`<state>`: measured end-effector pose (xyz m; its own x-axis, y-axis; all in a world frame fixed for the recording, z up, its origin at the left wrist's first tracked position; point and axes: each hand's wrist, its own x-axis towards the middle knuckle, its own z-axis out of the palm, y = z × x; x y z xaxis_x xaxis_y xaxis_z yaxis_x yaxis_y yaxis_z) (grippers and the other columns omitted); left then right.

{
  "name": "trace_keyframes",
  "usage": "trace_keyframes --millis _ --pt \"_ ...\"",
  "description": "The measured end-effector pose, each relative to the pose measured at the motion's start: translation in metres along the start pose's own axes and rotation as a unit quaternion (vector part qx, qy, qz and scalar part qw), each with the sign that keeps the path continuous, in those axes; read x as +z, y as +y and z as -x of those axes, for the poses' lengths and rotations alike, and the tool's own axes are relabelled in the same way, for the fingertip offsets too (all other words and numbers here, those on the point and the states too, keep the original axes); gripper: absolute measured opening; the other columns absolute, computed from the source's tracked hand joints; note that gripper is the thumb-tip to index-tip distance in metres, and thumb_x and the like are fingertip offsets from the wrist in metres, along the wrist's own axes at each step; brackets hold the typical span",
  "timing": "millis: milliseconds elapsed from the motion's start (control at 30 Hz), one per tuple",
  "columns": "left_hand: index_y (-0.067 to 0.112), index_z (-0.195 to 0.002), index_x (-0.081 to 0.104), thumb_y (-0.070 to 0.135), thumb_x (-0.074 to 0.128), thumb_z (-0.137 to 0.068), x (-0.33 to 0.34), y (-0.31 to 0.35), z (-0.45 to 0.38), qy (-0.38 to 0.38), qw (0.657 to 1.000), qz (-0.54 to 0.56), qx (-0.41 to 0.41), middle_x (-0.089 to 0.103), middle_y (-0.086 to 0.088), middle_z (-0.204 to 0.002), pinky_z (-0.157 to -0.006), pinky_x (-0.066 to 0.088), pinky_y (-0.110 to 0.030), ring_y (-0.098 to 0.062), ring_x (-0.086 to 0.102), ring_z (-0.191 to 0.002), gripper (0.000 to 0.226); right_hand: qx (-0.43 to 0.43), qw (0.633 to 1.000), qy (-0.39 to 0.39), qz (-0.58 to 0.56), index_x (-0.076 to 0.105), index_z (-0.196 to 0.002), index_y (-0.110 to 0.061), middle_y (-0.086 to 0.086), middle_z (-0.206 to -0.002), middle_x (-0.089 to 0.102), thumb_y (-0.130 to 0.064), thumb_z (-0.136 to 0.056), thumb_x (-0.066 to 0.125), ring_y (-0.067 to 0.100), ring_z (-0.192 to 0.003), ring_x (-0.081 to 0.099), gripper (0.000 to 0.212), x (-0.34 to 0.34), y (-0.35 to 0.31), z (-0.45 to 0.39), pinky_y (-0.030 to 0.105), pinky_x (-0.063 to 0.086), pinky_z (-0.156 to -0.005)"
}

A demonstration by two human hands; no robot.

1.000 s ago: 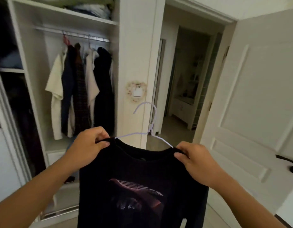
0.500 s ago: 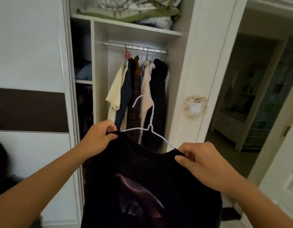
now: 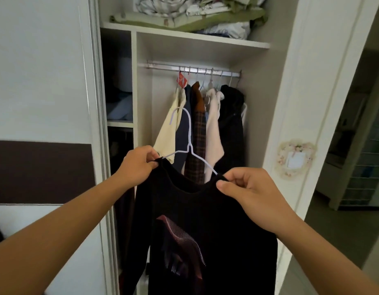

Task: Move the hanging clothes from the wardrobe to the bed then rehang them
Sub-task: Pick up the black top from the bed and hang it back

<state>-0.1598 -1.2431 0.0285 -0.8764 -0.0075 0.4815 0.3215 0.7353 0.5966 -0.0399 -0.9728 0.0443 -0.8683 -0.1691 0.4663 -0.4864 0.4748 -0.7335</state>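
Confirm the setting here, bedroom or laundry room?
Most likely a bedroom. A built-in wardrobe with a sliding door stands open, shirts hang on its clothes rail, and folded bedding sits on the top shelf. No laundry machines are in view.

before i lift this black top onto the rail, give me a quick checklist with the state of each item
1. Black printed top seated on the white wire hanger: ok.
2. Left hand pinches one shoulder: ok.
3. Right hand pinches the other shoulder: ok.
4. Hanger hook upright and free: ok.
5. Free space on the silver metal rail, left of the hung clothes: ok.
6. Hook already on the rail: not ok, it sits well below.
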Motion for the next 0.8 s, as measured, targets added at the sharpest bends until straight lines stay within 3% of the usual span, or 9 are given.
trace_keyframes --millis 100,167,400,500,567,667,800 --pt "0.025 -0.090 0.063 0.011 0.067 -0.088 0.009 -0.011 -0.036 0.027 1.000 0.005 0.001 0.065 0.008 -0.091 -0.084 0.045 -0.026 -0.011 0.061 -0.091 0.015 -0.006 1.000 0.006 -0.011 0.071 -0.074 -0.009 0.022 -0.072 0.067 -0.022 -0.090 0.066 0.043 -0.073 0.064 0.021 0.011 0.013 -0.047 0.048 0.055 -0.069" --pt "0.025 -0.093 0.064 0.012 0.067 -0.089 0.015 -0.018 -0.059 0.029 1.000 0.007 -0.007 0.065 0.007 -0.093 -0.086 0.046 -0.026 -0.010 0.061 -0.093 0.014 -0.009 1.000 0.012 -0.024 0.070 -0.076 -0.005 0.026 -0.075 0.066 -0.023 -0.090 0.066 0.046 -0.076 0.063 0.022 0.019 0.020 -0.079 0.054 0.054 -0.071" --pt "0.019 -0.110 0.066 0.015 0.063 -0.091 0.021 -0.038 -0.132 0.040 0.999 -0.007 -0.015 0.066 0.004 -0.100 -0.084 0.043 -0.023 -0.011 0.060 -0.096 0.019 -0.010 0.998 0.016 -0.056 0.060 -0.081 0.015 0.034 -0.069 0.055 -0.019 -0.090 0.065 0.038 -0.056 0.052 0.036 0.058 0.024 -0.192 0.046 0.050 -0.059" --pt "0.017 -0.122 0.062 0.017 0.063 -0.092 0.016 -0.047 -0.165 0.028 0.999 -0.022 -0.019 0.064 0.000 -0.109 -0.088 0.045 -0.026 -0.016 0.060 -0.105 0.030 0.016 0.996 0.028 -0.083 0.057 -0.084 0.018 0.018 -0.062 0.049 -0.021 -0.088 0.067 0.029 -0.055 0.044 0.041 0.077 0.024 -0.243 0.037 0.041 -0.056" --pt "0.015 -0.129 0.057 0.016 0.061 -0.093 0.011 -0.055 -0.189 0.027 0.999 -0.045 -0.010 0.063 -0.004 -0.120 -0.090 0.045 -0.028 -0.020 0.059 -0.113 0.037 0.029 0.994 0.039 -0.101 0.057 -0.085 0.020 0.016 -0.065 0.050 -0.022 -0.085 0.068 0.026 -0.058 0.047 0.043 0.090 0.022 -0.277 0.037 0.043 -0.057" --pt "0.017 -0.133 0.055 0.014 0.058 -0.094 0.006 -0.070 -0.221 0.013 0.998 -0.060 0.018 0.062 -0.005 -0.127 -0.090 0.045 -0.027 -0.022 0.057 -0.118 0.040 0.038 0.992 0.065 -0.099 0.061 -0.093 0.020 0.031 -0.073 0.061 -0.020 -0.083 0.070 0.040 -0.065 0.063 0.042 0.109 0.012 -0.322 0.048 0.056 -0.067" --pt "0.017 -0.133 0.053 0.011 0.055 -0.095 0.002 -0.084 -0.255 0.003 0.999 -0.031 0.038 0.061 -0.006 -0.127 -0.093 0.045 -0.029 -0.025 0.056 -0.119 0.037 0.090 0.984 0.111 -0.106 0.066 -0.086 0.014 0.029 -0.085 0.067 -0.014 -0.081 0.073 0.039 -0.077 0.068 0.029 0.126 -0.002 -0.381 0.042 0.058 -0.073"
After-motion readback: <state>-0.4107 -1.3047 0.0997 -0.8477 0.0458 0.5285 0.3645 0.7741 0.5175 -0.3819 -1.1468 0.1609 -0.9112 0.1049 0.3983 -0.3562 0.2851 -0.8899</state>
